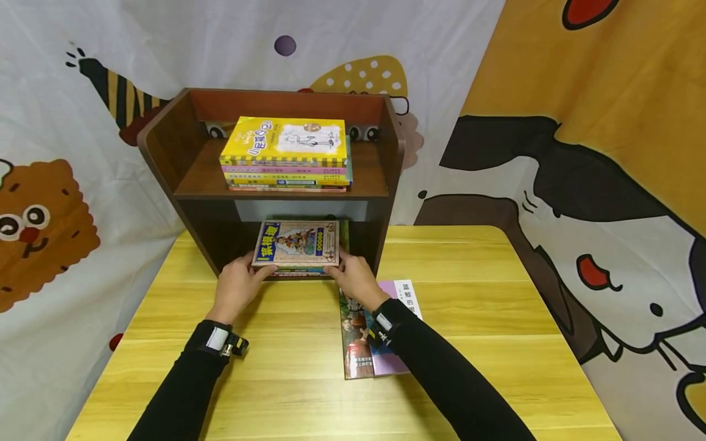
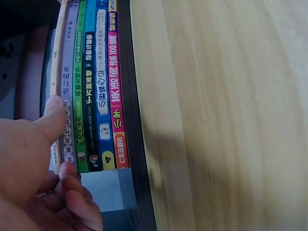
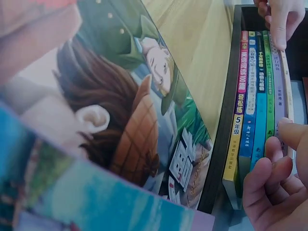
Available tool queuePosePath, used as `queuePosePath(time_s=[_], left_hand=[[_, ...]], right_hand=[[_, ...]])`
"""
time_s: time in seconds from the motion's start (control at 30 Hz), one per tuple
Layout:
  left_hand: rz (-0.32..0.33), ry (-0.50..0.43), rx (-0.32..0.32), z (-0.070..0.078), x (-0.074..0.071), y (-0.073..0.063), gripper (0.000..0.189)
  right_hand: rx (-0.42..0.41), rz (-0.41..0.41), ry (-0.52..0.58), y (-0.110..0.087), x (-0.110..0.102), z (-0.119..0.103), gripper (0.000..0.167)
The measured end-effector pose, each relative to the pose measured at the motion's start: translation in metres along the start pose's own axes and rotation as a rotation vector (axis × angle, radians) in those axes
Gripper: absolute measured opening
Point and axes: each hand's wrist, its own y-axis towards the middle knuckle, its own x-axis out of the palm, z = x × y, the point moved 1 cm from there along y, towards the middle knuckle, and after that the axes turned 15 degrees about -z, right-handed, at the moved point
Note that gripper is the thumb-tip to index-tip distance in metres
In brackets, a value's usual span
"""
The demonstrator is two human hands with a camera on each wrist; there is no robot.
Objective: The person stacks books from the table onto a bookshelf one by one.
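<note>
A stack of books with coloured spines (image 2: 89, 96) lies flat on the lower shelf of a brown bookshelf (image 1: 393, 153). On top is a thin cream-edged book (image 1: 298, 242) with an illustrated cover. My left hand (image 1: 238, 286) grips its left front corner, thumb on the spine edge and fingers at the side. At the opposite corner my right hand (image 1: 358, 282) holds the same book, its thumb on the front edge. In the right wrist view, the right fingers (image 3: 262, 185) curl beside the stack's end. Part of the fingers is hidden behind the books in the head view.
Two more books, one with a dark picture cover (image 1: 356, 349) and a purple one (image 1: 394, 364), overlap on the wooden table (image 1: 287, 380) under my right forearm. A second stack, topped by a yellow book (image 1: 298, 141), lies on the upper shelf. A printed curtain (image 1: 220, 37) hangs behind.
</note>
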Motion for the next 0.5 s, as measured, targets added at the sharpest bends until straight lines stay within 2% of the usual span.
queuePosePath(time_s=[0.3,0.5], left_hand=[[0.072,0.022,0.017,0.0033,0.0012,-0.0002,0.048],[0.070,0.020,0.010,0.0039,0.0003,-0.0007,0.049]], right_hand=[[-0.028,0.036,-0.020,0.0029,0.0010,0.0018,0.075],[-0.029,0.037,-0.012,0.0038,0.0007,0.0024,0.076]])
